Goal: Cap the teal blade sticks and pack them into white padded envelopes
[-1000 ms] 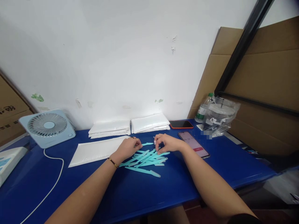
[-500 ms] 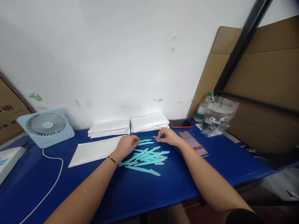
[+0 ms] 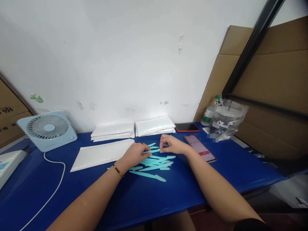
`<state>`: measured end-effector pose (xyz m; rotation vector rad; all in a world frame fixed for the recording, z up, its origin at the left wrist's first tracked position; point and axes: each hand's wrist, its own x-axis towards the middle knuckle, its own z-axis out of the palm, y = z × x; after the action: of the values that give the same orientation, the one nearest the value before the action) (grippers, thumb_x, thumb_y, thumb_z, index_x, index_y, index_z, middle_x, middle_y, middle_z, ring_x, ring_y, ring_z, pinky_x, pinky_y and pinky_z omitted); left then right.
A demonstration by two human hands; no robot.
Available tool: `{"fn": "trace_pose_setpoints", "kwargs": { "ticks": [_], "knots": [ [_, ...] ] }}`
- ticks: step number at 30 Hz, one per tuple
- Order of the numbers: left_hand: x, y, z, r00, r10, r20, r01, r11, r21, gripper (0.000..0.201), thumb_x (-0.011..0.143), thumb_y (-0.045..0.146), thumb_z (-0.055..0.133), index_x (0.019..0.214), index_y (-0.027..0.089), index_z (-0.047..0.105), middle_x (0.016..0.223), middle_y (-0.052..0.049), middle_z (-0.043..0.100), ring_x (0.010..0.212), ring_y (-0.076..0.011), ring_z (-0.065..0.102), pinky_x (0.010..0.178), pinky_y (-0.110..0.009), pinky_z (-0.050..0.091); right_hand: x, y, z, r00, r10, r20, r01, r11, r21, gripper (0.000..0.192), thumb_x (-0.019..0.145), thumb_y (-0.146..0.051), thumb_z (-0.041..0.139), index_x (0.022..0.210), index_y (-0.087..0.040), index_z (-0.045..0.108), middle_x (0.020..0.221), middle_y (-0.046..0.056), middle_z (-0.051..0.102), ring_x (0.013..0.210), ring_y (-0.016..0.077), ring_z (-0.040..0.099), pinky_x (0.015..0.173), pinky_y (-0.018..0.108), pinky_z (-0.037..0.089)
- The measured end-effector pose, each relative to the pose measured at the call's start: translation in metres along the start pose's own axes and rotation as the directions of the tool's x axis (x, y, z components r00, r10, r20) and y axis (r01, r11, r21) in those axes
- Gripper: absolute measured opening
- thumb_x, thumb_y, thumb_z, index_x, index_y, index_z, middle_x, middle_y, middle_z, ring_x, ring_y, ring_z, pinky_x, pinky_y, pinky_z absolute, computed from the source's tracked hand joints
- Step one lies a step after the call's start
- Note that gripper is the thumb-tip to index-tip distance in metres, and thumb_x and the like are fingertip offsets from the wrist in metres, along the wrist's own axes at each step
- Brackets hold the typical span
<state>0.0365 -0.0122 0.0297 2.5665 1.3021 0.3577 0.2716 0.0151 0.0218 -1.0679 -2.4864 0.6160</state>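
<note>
Several turquoise eyebrow razors (image 3: 157, 163) lie in a loose pile on the blue table. My left hand (image 3: 136, 154) is closed at the pile's upper left, with thumb and fingers pinching the handle of one eyebrow razor (image 3: 154, 150). At that razor's other end, my right hand (image 3: 169, 144) is closed, its thumb and index finger pinched on the tip. The fingers hide the tip itself. Two more razors (image 3: 152, 145) lie just behind the held one. A single razor (image 3: 148, 175) lies along the pile's near side. To the left of the pile is a flat white envelope (image 3: 101, 155).
Two stacks of white envelopes (image 3: 113, 131) stand against the wall. A phone with a lit screen (image 3: 199, 147) and an orange-edged phone (image 3: 187, 127) lie on the right, near a bottle (image 3: 208, 114) and a bagged cup (image 3: 226, 118). A blue fan (image 3: 49, 128) stands left.
My left hand has moved right and slightly nearer, over the pile's left part. My right hand, earlier holding a small clear piece apart from the razors, now meets the razor in my left hand.
</note>
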Motion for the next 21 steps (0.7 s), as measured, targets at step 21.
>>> {"fn": "trace_pose_setpoints", "kwargs": {
  "ticks": [21],
  "knots": [
    [0.0,-0.005,-0.006,0.997,-0.071,0.03,0.068,0.993,0.094,0.019,0.074,0.039,0.058,0.07,0.023,0.067,0.079,-0.002,0.063,0.072,-0.0169,0.057,0.062,-0.027,0.038,0.009,-0.016,0.015,0.998,-0.063,0.0,0.063,0.998,0.015,0.028,0.076,-0.044,0.063,0.088,-0.02,0.068,0.083,0.002,0.058,0.067,0.0115,0.051,0.059,0.023,0.036]
  ]
}}
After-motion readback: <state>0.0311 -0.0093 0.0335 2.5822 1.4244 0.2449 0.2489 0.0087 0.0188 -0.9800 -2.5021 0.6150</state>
